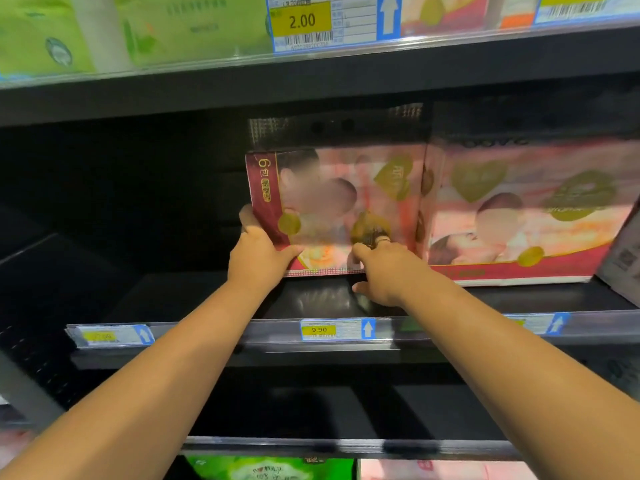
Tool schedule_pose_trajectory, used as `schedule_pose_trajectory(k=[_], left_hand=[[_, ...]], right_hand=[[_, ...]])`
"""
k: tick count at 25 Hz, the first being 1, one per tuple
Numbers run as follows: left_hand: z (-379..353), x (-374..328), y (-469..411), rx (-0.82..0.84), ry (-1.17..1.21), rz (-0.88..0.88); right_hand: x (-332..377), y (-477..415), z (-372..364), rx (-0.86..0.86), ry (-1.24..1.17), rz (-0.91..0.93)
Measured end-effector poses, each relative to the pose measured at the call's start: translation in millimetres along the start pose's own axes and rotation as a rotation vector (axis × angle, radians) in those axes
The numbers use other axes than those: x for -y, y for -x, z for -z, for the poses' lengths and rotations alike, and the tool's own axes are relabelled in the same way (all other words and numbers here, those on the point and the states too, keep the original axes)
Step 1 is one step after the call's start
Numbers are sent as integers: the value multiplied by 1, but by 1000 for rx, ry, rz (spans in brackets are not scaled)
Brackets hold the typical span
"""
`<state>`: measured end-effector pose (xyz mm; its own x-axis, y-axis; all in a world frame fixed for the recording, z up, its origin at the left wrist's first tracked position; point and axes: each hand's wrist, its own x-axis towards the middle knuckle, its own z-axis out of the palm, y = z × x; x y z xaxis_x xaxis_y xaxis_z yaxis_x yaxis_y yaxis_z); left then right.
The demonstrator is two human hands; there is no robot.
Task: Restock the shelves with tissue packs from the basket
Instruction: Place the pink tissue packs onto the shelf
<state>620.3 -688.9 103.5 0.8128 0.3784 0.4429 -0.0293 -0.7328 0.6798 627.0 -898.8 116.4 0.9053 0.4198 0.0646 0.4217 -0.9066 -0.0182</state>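
Left hand (pixel 258 252) grips pack (pixel 346 199) corner, right hand (pixel 384 271) pinches its bottom edge; shoved crooked, pack could snag neighbour pack (pixel 519 216) or tip off shelf (pixel 194 297).

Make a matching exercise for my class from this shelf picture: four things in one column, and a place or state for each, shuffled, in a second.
1. held tissue pack
2. green packs
3. 9.90 price tag
4. neighbouring pink pack

A. on the upper shelf, at the left
B. on the front edge of the middle shelf, below the held tissue pack
C. gripped at its lower left by the left hand
D. standing on the middle shelf, right of the held tissue pack

Pairs: 1-C, 2-A, 3-B, 4-D.
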Motion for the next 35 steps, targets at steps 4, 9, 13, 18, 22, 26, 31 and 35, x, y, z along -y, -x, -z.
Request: schedule_pose_trajectory(k=[4,9,13,18,22,26,31,35], left_hand=[[-6,1,-18,103,-265,65],[-10,0,-24,54,-33,59],[0,7,-23,171,-122,62],[19,7,-3,149,-498,-92],[8,13,-7,399,-472,-121],[-8,17,-20,499,-522,-228],[-22,18,-34,572,-590,-294],[-30,11,-40,539,-573,-309]], right_hand=[[-2,-16,1,25,18,-8],[-1,-31,-2,70,69,-9],[0,-41,-3,109,53,-28],[2,-48,-6,135,78,-60],[1,-58,-7,155,89,-87],[-4,-70,-14,137,104,-101],[-11,-83,-21,94,82,-129],[-19,-89,-12,54,-60,-166]])
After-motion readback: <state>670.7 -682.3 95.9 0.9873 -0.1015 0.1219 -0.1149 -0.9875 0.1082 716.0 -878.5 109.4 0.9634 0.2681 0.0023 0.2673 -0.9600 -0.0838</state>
